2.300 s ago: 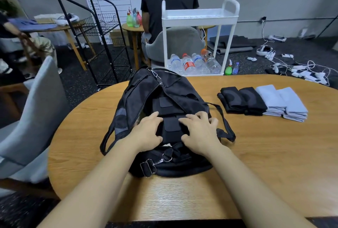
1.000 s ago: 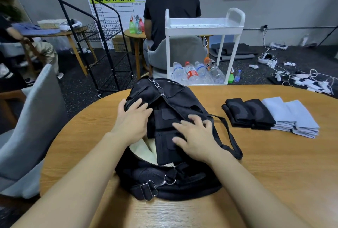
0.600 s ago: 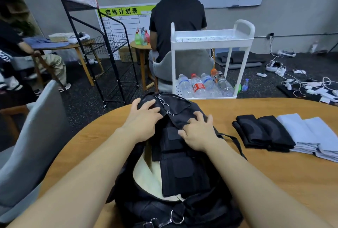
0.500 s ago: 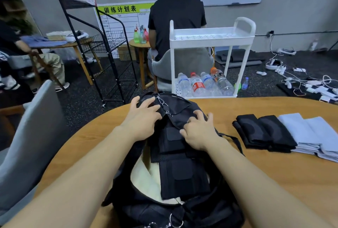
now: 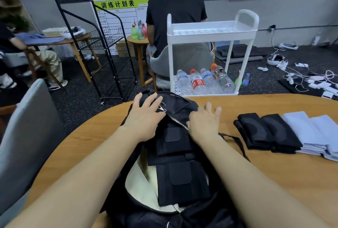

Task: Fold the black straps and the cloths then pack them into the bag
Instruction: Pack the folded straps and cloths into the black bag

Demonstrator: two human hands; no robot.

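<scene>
A black bag [image 5: 182, 102] lies open on the round wooden table [image 5: 274, 176] right in front of me. Folded black straps [image 5: 181, 178] lie inside it on the cream lining. My left hand [image 5: 144, 116] rests with spread fingers on the bag's far flap, by the metal zipper pulls. My right hand [image 5: 204, 123] lies flat on the right rim of the opening, fingers straight. To the right on the table sit two more folded black straps [image 5: 265, 132], and beside them folded light-blue cloths [image 5: 311, 132].
A white trolley [image 5: 210, 32] holding water bottles stands just past the table's far edge, with a seated person in black [image 5: 175, 13] behind it. A grey chair [image 5: 23, 136] is at my left, a black wire rack [image 5: 102, 44] beyond. Cables [image 5: 301, 77] litter the floor at the right.
Both hands slid from the middle of the bag to its far end. The opening has spread, showing the straps and cream lining. My view moved closer over the bag.
</scene>
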